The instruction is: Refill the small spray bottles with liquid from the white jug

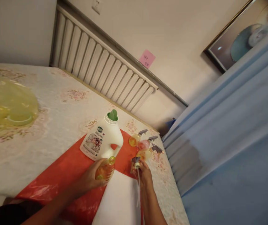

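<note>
Low in the middle of the frame, your left hand [94, 178] wraps its fingers around a small orange bottle [105, 169], holding it tilted with its open neck pointing up and to the right, which keeps the liquid in while the top is off. Just right of it, your right hand [143, 173] pinches a grey spray head [136, 162] between closed fingertips, its thin white dip tube [138, 187] trailing down along your wrist; holding it by the head lets the tube hang free of the cloth. The two hands are near each other but apart, so head and bottle do not touch. Directly above the bottle stands a large white jug [103, 139] with a green spout, upright on a red plastic sheet [63, 175] that seems laid out to catch drips. To the right of the jug, three small spray bottles [143, 145] lie clustered at the sheet's edge. A yellow translucent bag [7, 106] rests at the left edge on the flowered bedcover [61, 103].
</note>
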`<state>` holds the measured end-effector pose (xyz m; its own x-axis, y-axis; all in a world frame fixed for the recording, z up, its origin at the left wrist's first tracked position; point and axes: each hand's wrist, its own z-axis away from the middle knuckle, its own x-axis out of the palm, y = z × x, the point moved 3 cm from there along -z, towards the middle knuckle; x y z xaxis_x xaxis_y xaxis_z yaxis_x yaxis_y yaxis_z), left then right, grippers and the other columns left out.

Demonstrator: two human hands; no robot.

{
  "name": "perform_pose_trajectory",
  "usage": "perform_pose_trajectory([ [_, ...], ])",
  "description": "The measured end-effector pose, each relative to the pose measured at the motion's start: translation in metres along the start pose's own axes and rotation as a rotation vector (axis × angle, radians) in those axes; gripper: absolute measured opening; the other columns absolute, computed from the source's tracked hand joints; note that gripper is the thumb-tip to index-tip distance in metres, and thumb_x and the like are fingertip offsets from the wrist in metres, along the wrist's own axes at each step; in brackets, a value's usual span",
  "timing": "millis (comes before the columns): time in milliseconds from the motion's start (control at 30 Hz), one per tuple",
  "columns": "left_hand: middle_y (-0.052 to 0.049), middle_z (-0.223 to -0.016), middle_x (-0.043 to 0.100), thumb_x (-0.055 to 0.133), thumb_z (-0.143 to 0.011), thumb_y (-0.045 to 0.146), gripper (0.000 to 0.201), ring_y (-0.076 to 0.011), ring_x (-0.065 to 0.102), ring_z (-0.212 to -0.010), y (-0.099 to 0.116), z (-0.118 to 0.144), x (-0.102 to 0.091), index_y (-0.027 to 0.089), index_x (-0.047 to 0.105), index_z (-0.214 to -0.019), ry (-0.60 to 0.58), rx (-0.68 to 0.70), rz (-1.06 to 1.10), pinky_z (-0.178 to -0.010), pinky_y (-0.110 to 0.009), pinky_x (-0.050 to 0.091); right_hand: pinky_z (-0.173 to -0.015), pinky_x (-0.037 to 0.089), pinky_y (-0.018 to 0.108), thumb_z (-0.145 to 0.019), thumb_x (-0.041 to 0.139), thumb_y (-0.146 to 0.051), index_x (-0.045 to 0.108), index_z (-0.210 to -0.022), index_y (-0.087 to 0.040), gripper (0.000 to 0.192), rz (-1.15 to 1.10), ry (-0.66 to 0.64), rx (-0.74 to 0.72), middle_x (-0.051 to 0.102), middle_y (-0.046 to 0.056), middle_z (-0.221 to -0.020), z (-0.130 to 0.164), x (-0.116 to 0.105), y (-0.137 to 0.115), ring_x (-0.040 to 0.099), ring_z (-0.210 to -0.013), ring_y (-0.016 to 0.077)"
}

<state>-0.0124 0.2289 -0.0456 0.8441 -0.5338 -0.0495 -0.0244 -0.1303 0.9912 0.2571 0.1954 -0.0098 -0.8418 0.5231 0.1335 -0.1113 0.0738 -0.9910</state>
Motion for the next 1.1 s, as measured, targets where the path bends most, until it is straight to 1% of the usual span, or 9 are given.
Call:
perform_pose_trajectory([
  [133,-0.008,-0.143,0.054,0.070,-0.069,0.034,0.078,-0.0335,0.048,-0.133,0.004,-0.002,-0.001,0.022,0.042,-0.141,0.004,-0.032,-0.027,-0.106,-0.039,0.046,-0.047,0.048,0.026,-0.068,0.071,-0.042,0.066,-0.103,-0.014,0.046,0.189,0.021,-0.006,0.067,0.000,-0.062,-0.001,0.001,0.001,0.061,-0.047,0.0148],
  [267,-0.008,-0.142,0.056,0.070,-0.066,0.032,0.081,-0.0340,0.050,-0.131,-0.005,-0.004,0.000,0.022,0.042,-0.142,0.025,-0.056,-0.052,-0.104,-0.039,0.046,-0.048,0.041,0.024,-0.067,0.070,-0.035,0.070,-0.096,-0.015,0.035,0.422,0.069,-0.112,0.063,-0.003,-0.058,0.004,0.004,0.010,0.054,-0.048,0.0132],
  [333,-0.007,-0.145,0.053,0.069,-0.066,0.029,0.080,-0.0322,0.048,-0.133,-0.010,-0.004,0.000,0.024,0.041,-0.141,0.029,-0.054,-0.037,-0.106,-0.038,0.045,-0.056,0.044,0.026,-0.067,0.069,-0.032,0.072,-0.093,-0.018,0.030,0.530,0.099,-0.186,0.067,-0.001,-0.066,0.008,0.006,0.012,0.057,-0.059,0.0161],
  [400,-0.007,-0.147,0.051,0.068,-0.066,0.026,0.080,-0.0306,0.047,-0.134,-0.011,-0.004,0.000,0.024,0.041,-0.141,0.026,-0.053,-0.013,-0.107,-0.037,0.044,-0.070,0.046,0.030,-0.069,0.067,-0.030,0.073,-0.096,-0.021,0.029,0.620,0.110,-0.260,0.071,0.002,-0.083,0.014,0.009,0.013,0.061,-0.076,0.0203],
  [467,-0.008,-0.147,0.051,0.068,-0.066,0.024,0.080,-0.0300,0.048,-0.134,-0.008,-0.004,-0.001,0.023,0.040,-0.141,0.022,-0.055,0.000,-0.107,-0.036,0.044,-0.081,0.045,0.033,-0.070,0.065,-0.026,0.073,-0.101,-0.022,0.032,0.695,0.087,-0.319,0.071,0.005,-0.095,0.022,0.015,0.013,0.061,-0.089,0.0236],
  [533,-0.008,-0.147,0.050,0.068,-0.066,0.024,0.081,-0.0304,0.047,-0.134,-0.002,-0.003,-0.002,0.022,0.039,-0.141,0.013,-0.049,-0.004,-0.108,-0.037,0.043,-0.086,0.043,0.035,-0.070,0.064,-0.020,0.074,-0.101,-0.023,0.033,0.761,0.032,-0.356,0.071,0.006,-0.098,0.029,0.024,0.014,0.060,-0.093,0.0246],
  [700,-0.008,-0.148,0.049,0.066,-0.069,0.025,0.080,-0.0302,0.043,-0.137,0.008,0.001,-0.005,0.023,0.035,-0.143,-0.021,-0.037,-0.033,-0.113,-0.040,0.037,-0.076,0.045,0.033,-0.061,0.061,-0.009,0.076,-0.089,-0.023,0.035,0.872,-0.082,-0.371,0.071,0.004,-0.082,0.042,0.043,0.025,0.061,-0.077,0.0234],
  [867,-0.010,-0.152,0.042,0.066,-0.066,0.022,0.084,-0.0287,0.038,-0.140,0.007,0.001,-0.007,0.021,0.033,-0.144,-0.009,-0.091,-0.080,-0.115,-0.040,0.034,-0.076,0.044,0.032,-0.063,0.055,-0.007,0.075,-0.092,-0.022,0.038,0.913,-0.090,-0.398,0.071,0.004,-0.084,0.048,0.043,0.029,0.062,-0.078,0.0229],
  [1100,-0.012,-0.151,0.043,0.067,-0.065,0.021,0.083,-0.0300,0.038,-0.140,0.005,0.001,-0.007,0.018,0.037,-0.142,0.014,-0.069,-0.081,-0.115,-0.041,0.034,-0.080,0.042,0.034,-0.071,0.051,-0.010,0.074,-0.098,-0.021,0.036,0.947,0.005,-0.451,0.071,0.006,-0.088,0.045,0.036,0.018,0.061,-0.084,0.0246],
])
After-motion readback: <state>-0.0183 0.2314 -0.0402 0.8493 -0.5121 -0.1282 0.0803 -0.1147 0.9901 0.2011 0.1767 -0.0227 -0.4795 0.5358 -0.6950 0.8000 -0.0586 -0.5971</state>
